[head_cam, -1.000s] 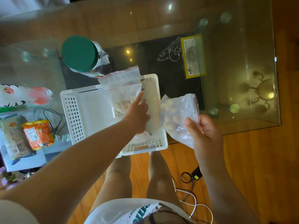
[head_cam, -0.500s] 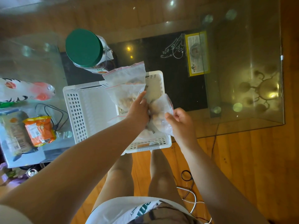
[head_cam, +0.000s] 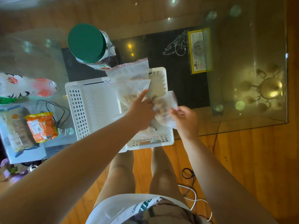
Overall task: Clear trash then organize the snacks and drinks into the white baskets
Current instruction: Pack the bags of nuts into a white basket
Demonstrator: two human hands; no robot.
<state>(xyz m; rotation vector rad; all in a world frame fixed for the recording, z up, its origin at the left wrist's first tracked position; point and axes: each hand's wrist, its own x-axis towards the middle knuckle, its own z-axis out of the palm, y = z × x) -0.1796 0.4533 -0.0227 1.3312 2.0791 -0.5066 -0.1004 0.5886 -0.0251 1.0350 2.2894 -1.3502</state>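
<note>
A white perforated basket (head_cam: 76,97) sits at the near edge of the glass table. Two clear zip bags (head_cam: 129,71) of nuts stand upright in its right part. My left hand (head_cam: 140,110) reaches into the basket, its index finger straight against the nearer standing bag (head_cam: 129,94). My right hand (head_cam: 186,120) pinches a third clear zip bag of nuts (head_cam: 163,107) by its side and holds it over the basket's right rim, touching my left hand's fingers. More bag plastic lies under my left hand, mostly hidden.
A green-lidded jar (head_cam: 85,42) stands just behind the basket. On the left lie a white and red bottle (head_cam: 24,86), an orange snack packet (head_cam: 41,126), a pale packet (head_cam: 13,130) and a black cable (head_cam: 53,107). The glass edge (head_cam: 242,126) runs at right.
My right hand has carried its zip bag leftward from beside the basket to over the basket's right rim, against my left hand. My left hand stays at the standing bags.
</note>
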